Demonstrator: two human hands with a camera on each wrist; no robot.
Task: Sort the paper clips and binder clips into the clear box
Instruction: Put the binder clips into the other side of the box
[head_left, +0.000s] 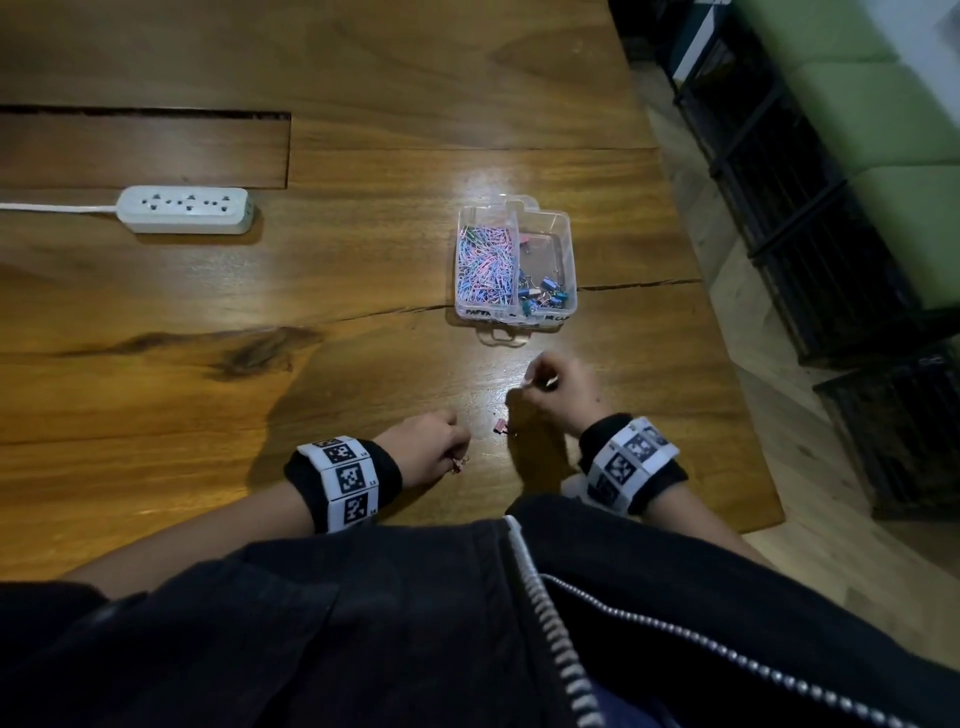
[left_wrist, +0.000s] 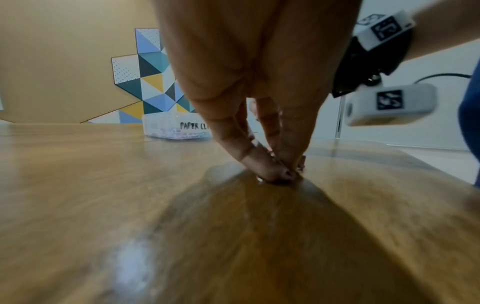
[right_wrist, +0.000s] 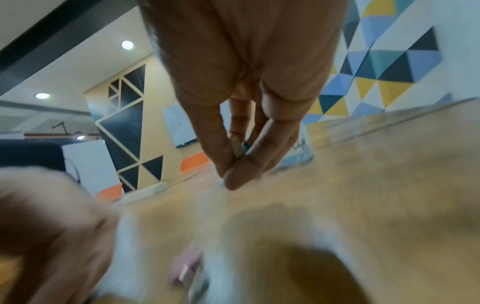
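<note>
The clear box (head_left: 567, 244) stands on the wooden table, with pastel paper clips (head_left: 485, 267) in its left compartment and binder clips (head_left: 543, 293) in its right one. My left hand (head_left: 457, 460) is low at the table's near edge and pinches a small pink binder clip (head_left: 460, 464) against the wood; its fingertips (left_wrist: 279, 174) hide the clip in the left wrist view. My right hand (head_left: 530, 384) hovers in front of the box and pinches a small clip (right_wrist: 237, 152) whose kind I cannot tell. Another pink binder clip (head_left: 503, 426) lies loose between the hands.
A white power strip (head_left: 184, 209) with its cord lies far left on the table. The table's right edge (head_left: 727, 332) drops to the floor, with black crates (head_left: 810, 218) beyond it. The box front is labelled "PAPER CLI" (left_wrist: 193, 125).
</note>
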